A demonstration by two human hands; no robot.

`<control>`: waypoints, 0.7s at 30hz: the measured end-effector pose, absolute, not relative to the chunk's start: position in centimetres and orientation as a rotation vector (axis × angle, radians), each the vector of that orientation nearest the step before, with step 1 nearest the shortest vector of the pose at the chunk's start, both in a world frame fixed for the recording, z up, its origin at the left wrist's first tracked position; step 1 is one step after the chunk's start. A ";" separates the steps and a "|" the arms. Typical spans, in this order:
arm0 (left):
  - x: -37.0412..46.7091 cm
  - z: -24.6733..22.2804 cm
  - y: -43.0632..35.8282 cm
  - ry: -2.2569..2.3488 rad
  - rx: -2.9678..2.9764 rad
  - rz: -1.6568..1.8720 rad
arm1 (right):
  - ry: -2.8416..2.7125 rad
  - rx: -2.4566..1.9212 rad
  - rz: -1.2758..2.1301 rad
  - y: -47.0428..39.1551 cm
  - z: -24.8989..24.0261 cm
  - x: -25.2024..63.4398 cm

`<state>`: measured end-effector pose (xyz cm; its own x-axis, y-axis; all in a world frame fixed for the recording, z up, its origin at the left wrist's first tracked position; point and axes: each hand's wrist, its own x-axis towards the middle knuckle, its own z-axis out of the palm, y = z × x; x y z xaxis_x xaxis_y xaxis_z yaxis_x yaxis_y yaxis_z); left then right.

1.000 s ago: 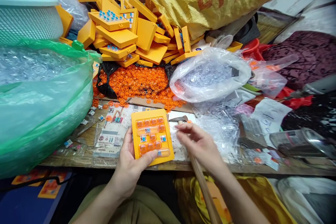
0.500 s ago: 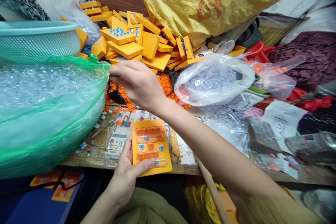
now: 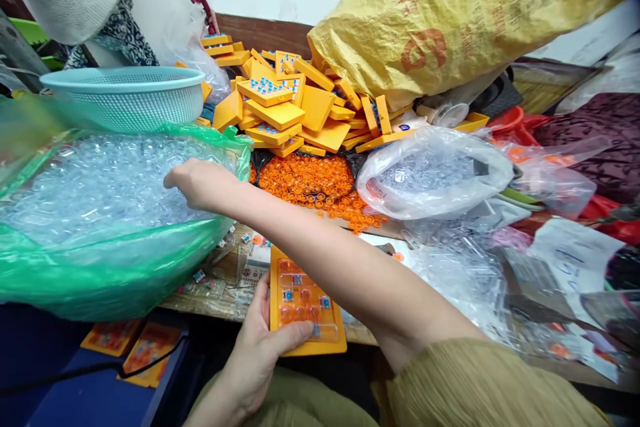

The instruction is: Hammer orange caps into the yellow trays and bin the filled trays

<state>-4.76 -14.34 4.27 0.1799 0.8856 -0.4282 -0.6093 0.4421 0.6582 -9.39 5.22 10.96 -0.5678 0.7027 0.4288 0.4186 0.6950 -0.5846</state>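
My left hand [image 3: 255, 350] grips the lower left edge of an orange-yellow plastic board [image 3: 325, 341], with the thumb on its face. Orange rings, small blue-and-white pieces and clear covers sit in the board; my right forearm hides its upper part. My right hand [image 3: 207, 183] is over the clear plastic pieces [image 3: 115, 173] heaped in a green plastic bag [image 3: 125, 253]. Its fingers are curled together, pointing left, and what is between the fingertips, if anything, is too small to make out.
A pale blue basket [image 3: 135, 97] stands behind the green bag. Orange-yellow boards [image 3: 280, 113] are piled at the back, above loose orange rings [image 3: 300, 177]. A white bag [image 3: 430, 170] of clear pieces lies to the right, below a large yellow sack [image 3: 400, 27]. Finished-looking boards [image 3: 153, 350] lie lower left.
My right hand has moved left, from above the orange rings to over the clear pieces in the green bag. The view has turned left; my left hand still holds the board.
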 end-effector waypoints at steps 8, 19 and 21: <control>-4.4 4.2 -14.2 0.842 0.341 1.092 | -2.386 -0.814 0.350 2.7 14.8 -4.9; -3.4 3.7 -13.4 0.839 0.373 1.109 | -2.003 -0.888 0.589 -8.6 5.8 12.5; -2.8 3.5 -13.4 0.831 0.387 1.088 | -1.916 -0.979 0.615 -10.0 4.9 13.1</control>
